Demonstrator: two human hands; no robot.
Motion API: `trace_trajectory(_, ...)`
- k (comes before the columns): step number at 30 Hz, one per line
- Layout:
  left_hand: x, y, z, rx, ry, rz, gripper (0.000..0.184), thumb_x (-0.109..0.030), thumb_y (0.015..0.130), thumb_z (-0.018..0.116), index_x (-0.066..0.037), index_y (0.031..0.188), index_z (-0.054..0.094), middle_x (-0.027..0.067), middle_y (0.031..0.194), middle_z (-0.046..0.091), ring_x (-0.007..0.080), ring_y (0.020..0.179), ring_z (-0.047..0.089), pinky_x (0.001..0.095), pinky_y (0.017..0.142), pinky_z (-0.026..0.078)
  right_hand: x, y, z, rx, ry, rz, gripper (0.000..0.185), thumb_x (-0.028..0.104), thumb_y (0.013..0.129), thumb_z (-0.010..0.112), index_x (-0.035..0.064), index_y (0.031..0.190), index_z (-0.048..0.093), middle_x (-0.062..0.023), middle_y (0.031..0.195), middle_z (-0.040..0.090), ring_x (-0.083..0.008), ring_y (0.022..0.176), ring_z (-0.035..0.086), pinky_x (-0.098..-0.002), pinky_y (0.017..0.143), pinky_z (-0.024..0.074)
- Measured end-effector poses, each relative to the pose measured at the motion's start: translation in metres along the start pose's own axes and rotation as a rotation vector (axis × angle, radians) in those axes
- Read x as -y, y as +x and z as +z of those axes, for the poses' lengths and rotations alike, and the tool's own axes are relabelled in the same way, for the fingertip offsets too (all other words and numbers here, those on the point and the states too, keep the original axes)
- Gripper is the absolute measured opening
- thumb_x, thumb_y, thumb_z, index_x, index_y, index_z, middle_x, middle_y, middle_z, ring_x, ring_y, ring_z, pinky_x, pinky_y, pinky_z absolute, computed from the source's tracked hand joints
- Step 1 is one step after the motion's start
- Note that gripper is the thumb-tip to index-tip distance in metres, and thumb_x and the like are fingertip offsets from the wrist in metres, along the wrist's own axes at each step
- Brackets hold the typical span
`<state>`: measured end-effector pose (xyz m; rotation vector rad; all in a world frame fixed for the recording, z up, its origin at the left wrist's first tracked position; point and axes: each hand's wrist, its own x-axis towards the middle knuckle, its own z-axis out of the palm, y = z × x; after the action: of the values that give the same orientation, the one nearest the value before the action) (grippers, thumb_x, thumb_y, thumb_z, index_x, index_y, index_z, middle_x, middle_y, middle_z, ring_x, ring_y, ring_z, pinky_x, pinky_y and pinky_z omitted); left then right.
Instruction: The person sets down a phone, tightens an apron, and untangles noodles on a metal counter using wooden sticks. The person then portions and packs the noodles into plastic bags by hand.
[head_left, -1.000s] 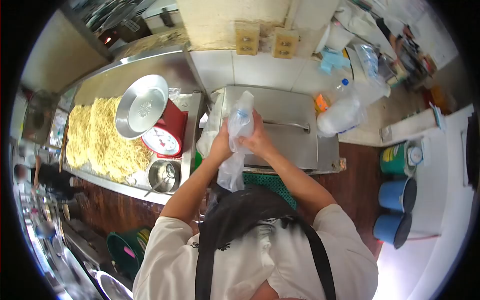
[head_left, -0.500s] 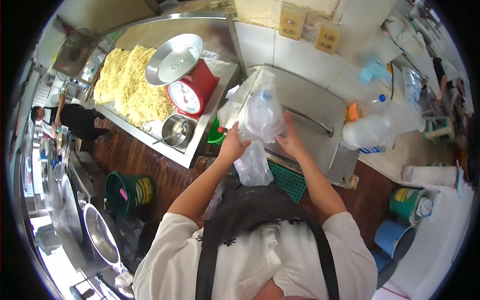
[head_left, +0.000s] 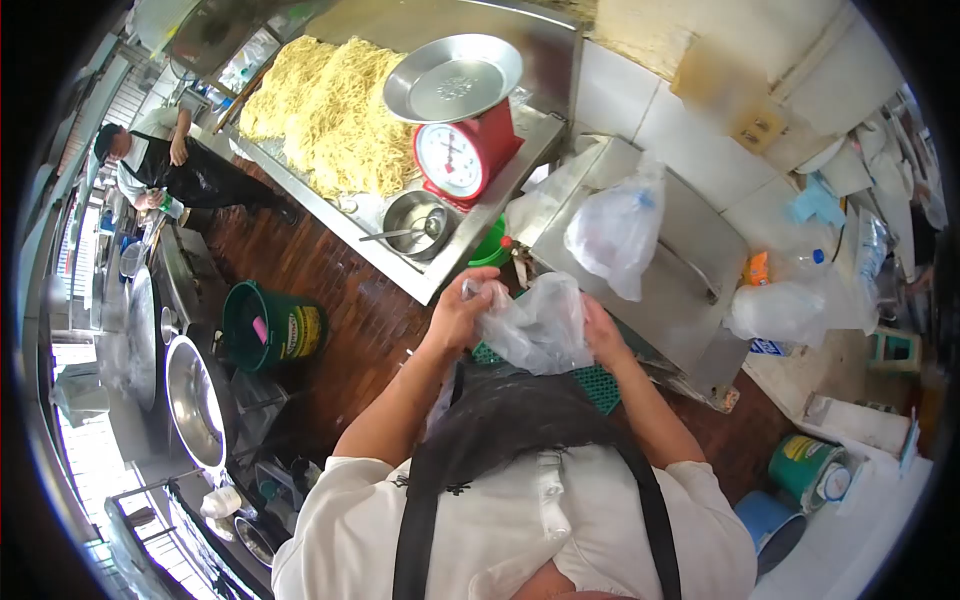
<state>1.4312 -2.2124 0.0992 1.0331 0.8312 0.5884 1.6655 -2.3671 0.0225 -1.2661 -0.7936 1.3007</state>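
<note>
A clear plastic bag [head_left: 540, 325] hangs crumpled between my two hands, just in front of the black apron. Its left edge is gripped by my left hand [head_left: 465, 312], fingers curled. On the other side, my right hand [head_left: 603, 335] pinches the bag's right edge; part of its fingers is behind the plastic. Beyond them, another plastic bag [head_left: 615, 230], bulging and whitish, rests on the steel counter [head_left: 690, 330]. I cannot make out what is inside it.
At the back left, yellow noodles [head_left: 340, 110] are heaped on a steel table beside a red scale [head_left: 465, 150]. A metal pot [head_left: 415, 225] with a ladle stands near its edge. A green bucket [head_left: 270, 325] sits on the floor. Another person [head_left: 170, 165] works at far left.
My hands have left the bulging bag, which now lies on the counter, and have come nearer my body holding the other bag. The view has turned, so the surroundings appear shifted right.
</note>
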Motion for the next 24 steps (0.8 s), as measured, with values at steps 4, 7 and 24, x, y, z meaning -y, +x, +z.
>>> trace_trajectory(4,-0.047,-0.017,-0.031,-0.034,-0.139,0.062,0.038,-0.001,0.097,0.056,-0.001,0.134,0.051,0.0131,0.116,0.064,0.0229,0.1,0.065,0.0388,0.093,0.053,0.002,0.015,0.025,0.147,0.456,0.324,0.055,0.039,0.104,0.05,0.0047,0.147,0.044,-0.0114,0.135,0.058,-0.0236,0.122,0.058,-0.0394,0.106,0.0458)
trace_trajectory(7,-0.064,-0.025,-0.069,-0.073,-0.189,0.039,0.035,0.0,0.099,0.052,-0.001,0.134,0.052,0.0123,0.113,0.064,0.0221,0.101,0.065,0.0376,0.092,0.054,0.072,0.025,0.099,0.302,0.511,0.12,0.077,0.056,0.1,0.05,0.0,0.151,0.033,-0.0143,0.142,0.053,-0.0253,0.132,0.051,-0.0394,0.111,0.0396)
trace_trajectory(24,-0.149,0.024,-0.192,0.213,0.423,0.086,0.047,0.006,0.087,0.063,-0.006,0.132,0.058,0.0003,0.102,0.066,0.0081,0.087,0.061,0.0244,0.078,0.05,0.111,0.047,0.246,-0.038,-0.496,-0.231,0.063,0.009,0.084,0.076,0.0025,0.14,0.047,-0.0084,0.114,0.064,-0.019,0.104,0.063,-0.0322,0.094,0.0493)
